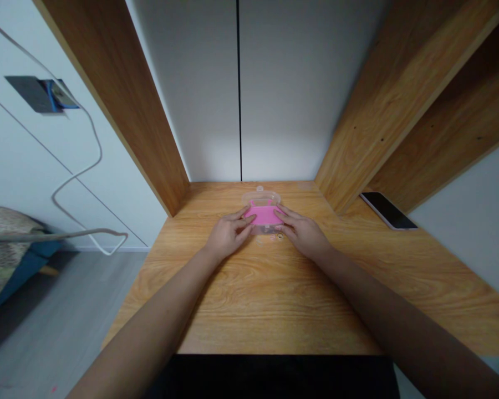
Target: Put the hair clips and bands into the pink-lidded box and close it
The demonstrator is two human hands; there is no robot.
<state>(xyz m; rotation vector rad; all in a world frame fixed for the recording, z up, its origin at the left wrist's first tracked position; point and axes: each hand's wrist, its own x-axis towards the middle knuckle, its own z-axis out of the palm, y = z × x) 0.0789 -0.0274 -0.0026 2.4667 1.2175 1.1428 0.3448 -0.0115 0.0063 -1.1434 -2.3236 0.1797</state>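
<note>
Near the back of the wooden desk stands a small clear plastic box (pixel 263 229), its see-through lid (pixel 261 195) tipped back behind it. A flat pink plastic insert (pixel 264 215) with a cut-out at its far side lies over the box. My left hand (pixel 229 233) grips the insert's left end, thumb on the near side and fingers along the top. At the other end, my right hand (pixel 303 230) holds it the same way. A few tiny ring-shaped pieces (pixel 280 236) lie just in front of the box, too small to identify.
A phone (pixel 388 210) lies on the desk at the right. Wooden uprights (pixel 125 105) flank the desk, with a white panel (pixel 208 100) behind. On the left wall, a white cable (pixel 97 138) hangs from an outlet (pixel 60 94).
</note>
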